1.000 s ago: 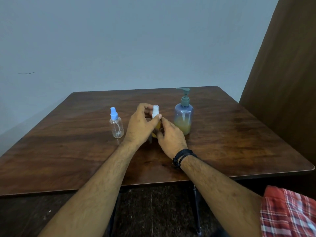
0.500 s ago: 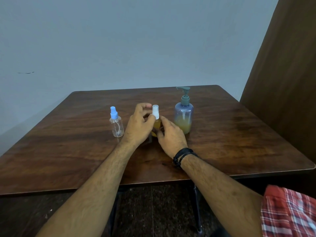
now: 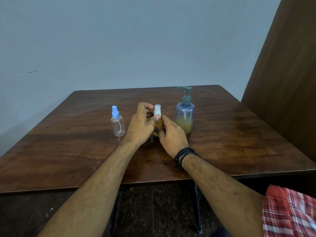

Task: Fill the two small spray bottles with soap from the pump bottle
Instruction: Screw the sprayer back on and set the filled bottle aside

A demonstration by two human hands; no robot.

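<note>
A small spray bottle with a white cap (image 3: 157, 110) and yellow soap inside stands mid-table between my hands. My left hand (image 3: 141, 124) pinches its white cap with thumb and fingers. My right hand (image 3: 171, 135) wraps the bottle's lower body, which is mostly hidden. To the left stands a clear spray bottle with a blue cap (image 3: 117, 124), holding no visible soap. To the right is the pump bottle (image 3: 185, 115), bluish with a grey-green pump and yellow soap in its lower third.
The dark wooden table (image 3: 239, 137) reaches a brown panel (image 3: 287, 82) at the right and a pale wall behind. A red plaid sleeve (image 3: 289, 212) shows at the bottom right. A black wristband sits on my right wrist.
My left fingers have shifted around the white cap, as in a twisting grip. The bottle and my right hand stay in nearly the same place.
</note>
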